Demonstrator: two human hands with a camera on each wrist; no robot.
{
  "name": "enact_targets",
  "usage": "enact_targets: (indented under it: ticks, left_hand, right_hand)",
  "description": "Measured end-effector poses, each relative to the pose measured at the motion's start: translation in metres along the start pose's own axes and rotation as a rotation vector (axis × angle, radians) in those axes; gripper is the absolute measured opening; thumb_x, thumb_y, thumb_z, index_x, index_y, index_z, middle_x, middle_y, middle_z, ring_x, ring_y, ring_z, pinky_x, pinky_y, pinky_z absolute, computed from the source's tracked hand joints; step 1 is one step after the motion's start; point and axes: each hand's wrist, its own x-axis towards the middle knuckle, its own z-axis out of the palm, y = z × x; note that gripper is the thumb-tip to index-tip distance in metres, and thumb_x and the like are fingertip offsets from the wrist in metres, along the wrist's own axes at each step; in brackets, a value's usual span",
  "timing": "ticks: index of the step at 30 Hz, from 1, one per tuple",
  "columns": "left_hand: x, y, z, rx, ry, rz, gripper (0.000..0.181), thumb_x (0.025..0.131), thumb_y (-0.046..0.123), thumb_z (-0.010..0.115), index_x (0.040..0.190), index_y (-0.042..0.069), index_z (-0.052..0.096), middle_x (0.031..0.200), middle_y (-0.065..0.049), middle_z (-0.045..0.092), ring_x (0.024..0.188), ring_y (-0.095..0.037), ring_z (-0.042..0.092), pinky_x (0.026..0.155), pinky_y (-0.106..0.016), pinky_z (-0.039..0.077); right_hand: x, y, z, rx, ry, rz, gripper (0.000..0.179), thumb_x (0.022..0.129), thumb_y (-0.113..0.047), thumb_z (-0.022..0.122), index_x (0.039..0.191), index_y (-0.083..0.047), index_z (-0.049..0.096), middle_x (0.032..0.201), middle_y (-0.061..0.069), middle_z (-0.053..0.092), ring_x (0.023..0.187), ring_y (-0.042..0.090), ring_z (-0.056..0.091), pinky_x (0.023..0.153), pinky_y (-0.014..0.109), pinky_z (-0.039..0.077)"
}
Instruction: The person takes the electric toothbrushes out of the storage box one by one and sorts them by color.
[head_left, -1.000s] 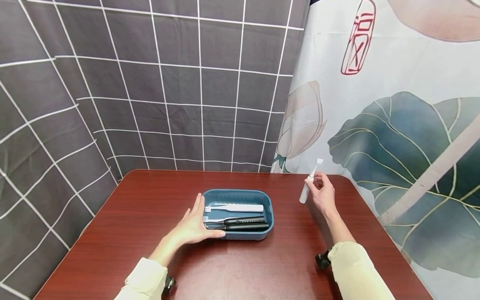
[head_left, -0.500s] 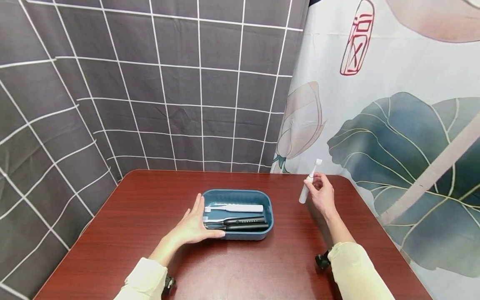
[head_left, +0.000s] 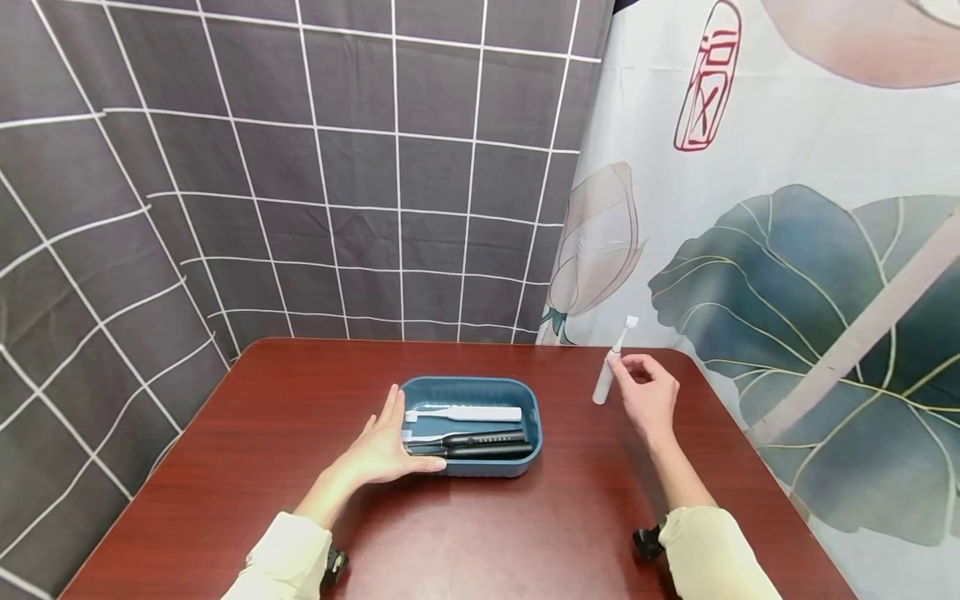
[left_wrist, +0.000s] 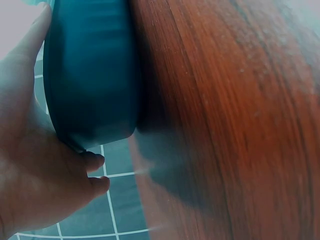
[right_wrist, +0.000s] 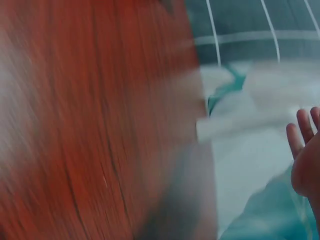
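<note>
White toothbrush (head_left: 604, 377), likely light and stiff, is pinched by right hand (head_left: 649, 396), upper handle (head_left: 608, 367), sensibly; basket (head_left: 483, 469) is touched by spread left hand (head_left: 381, 448).

Below, a glossy reddish-brown table (head_left: 480, 537) with rounded far corners. Behind and to the left, dark grey fabric (head_left: 352, 171) crossed by white grid lines. To the right, a white hanging (head_left: 637, 104) printed with a pale pink bud (head_left: 596, 242), a blue-green leaf (head_left: 772, 267) with gold veins, a slanting pale band (head_left: 858, 331) and a red seal-like emblem (head_left: 705, 104).
</note>
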Motion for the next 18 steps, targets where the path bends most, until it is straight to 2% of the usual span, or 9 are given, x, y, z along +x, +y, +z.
enact_targets:
  ticks: [2,5,8,10,12,14,18]
  left_hand:
    - [-0.001,0.0,-0.002,-0.003,0.0,-0.003,0.143,0.065,0.075,0.078,0.159,-0.004,0.003,0.167,-0.019,-0.003,0.15,-0.039,0.018,0.119,-0.057,0.012]
    - [-0.001,0.0,-0.003,-0.002,0.001,-0.006,0.143,0.065,0.075,0.078,0.158,-0.004,0.003,0.167,-0.019,-0.003,0.15,-0.039,0.018,0.119,-0.057,0.012]
    - [-0.001,0.0,-0.003,0.003,0.0,-0.013,0.144,0.065,0.075,0.078,0.159,-0.003,0.002,0.167,-0.019,-0.003,0.15,-0.039,0.018,0.119,-0.056,0.012]
    - [-0.001,-0.001,-0.002,0.004,0.004,-0.016,0.144,0.065,0.075,0.078,0.159,-0.003,0.002,0.167,-0.019,-0.002,0.149,-0.04,0.019,0.119,-0.056,0.012]
    - [-0.001,-0.001,-0.001,0.007,0.005,-0.018,0.144,0.065,0.075,0.078,0.159,-0.003,0.002,0.167,-0.019,-0.003,0.148,-0.041,0.02,0.119,-0.056,0.013]
    - [0.0,-0.001,-0.001,0.006,0.008,-0.015,0.144,0.065,0.076,0.078,0.159,-0.003,0.002,0.167,-0.019,-0.002,0.148,-0.042,0.022,0.119,-0.057,0.013]
    - [0.0,-0.001,0.001,0.009,0.009,-0.008,0.144,0.065,0.076,0.077,0.159,-0.003,0.003,0.167,-0.019,-0.002,0.146,-0.043,0.025,0.119,-0.057,0.013]
  right_hand:
    - [-0.007,-0.013,0.012,0.068,-0.082,-0.056,0.025,0.082,-0.023,0.086,0.1,-0.008,0.079,0.082,0.005,0.072,0.072,0.008,0.062,0.065,0.016,0.047]
    - [-0.017,-0.033,0.036,0.162,-0.262,-0.129,0.039,0.079,-0.015,0.088,0.116,-0.01,0.077,0.093,0.009,0.073,0.078,0.013,0.069,0.071,0.017,0.054]
    - [-0.027,-0.05,0.063,0.175,-0.468,-0.197,0.05,0.078,-0.014,0.088,0.126,-0.012,0.072,0.104,0.009,0.072,0.084,0.021,0.071,0.078,0.024,0.057]
    - [-0.033,-0.058,0.079,0.125,-0.591,-0.257,0.052,0.079,-0.018,0.087,0.128,-0.012,0.071,0.11,0.007,0.071,0.087,0.023,0.071,0.078,0.028,0.058]
    - [-0.038,-0.062,0.093,0.031,-0.68,-0.312,0.052,0.081,-0.026,0.086,0.129,-0.015,0.071,0.115,0.003,0.07,0.091,0.022,0.07,0.078,0.032,0.058]
    - [-0.043,-0.065,0.103,-0.08,-0.735,-0.351,0.051,0.082,-0.035,0.084,0.129,-0.02,0.071,0.117,-0.002,0.069,0.093,0.017,0.069,0.076,0.036,0.056]
    - [-0.052,-0.067,0.116,-0.253,-0.814,-0.353,0.049,0.084,-0.046,0.08,0.129,-0.028,0.071,0.119,-0.007,0.068,0.096,0.011,0.067,0.08,0.04,0.053]
